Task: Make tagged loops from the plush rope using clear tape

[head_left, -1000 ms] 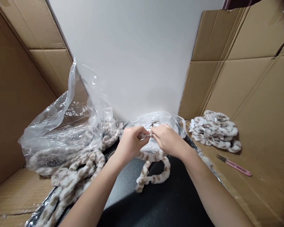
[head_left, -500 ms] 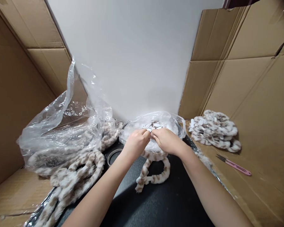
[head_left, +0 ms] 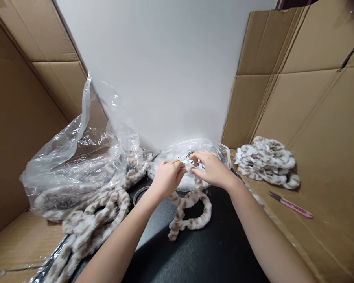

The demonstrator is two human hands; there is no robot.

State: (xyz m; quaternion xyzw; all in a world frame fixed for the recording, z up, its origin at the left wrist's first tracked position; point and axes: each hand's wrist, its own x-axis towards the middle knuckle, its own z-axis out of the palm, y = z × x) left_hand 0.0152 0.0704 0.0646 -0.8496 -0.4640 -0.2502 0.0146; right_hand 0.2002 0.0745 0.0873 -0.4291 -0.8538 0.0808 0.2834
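Note:
My left hand (head_left: 168,177) is closed in a pinch on the raised end of a white furry band with brown spots (head_left: 200,216). The band's lower part lies in a loop on the black surface, and a small white tag (head_left: 183,223) shows on it. My right hand (head_left: 211,169) is beside that raised end, its thumb and forefinger apart and the thumb tip close to the fur. Just behind both hands lies a clear plastic bag (head_left: 162,159) with small white and dark pieces in it, partly hidden by my fingers.
A large clear bag (head_left: 67,157) of furry bands stands at left, with loose furry bands (head_left: 91,224) before it. Partly behind my left forearm is a tape roll (head_left: 138,193). At right are a pile of tagged furry bands (head_left: 268,161) and a pink-handled tool (head_left: 295,206) on cardboard.
My right thumb and forefinger have parted from a pinch and the hand has shifted slightly right. The furry end between my hands now shows.

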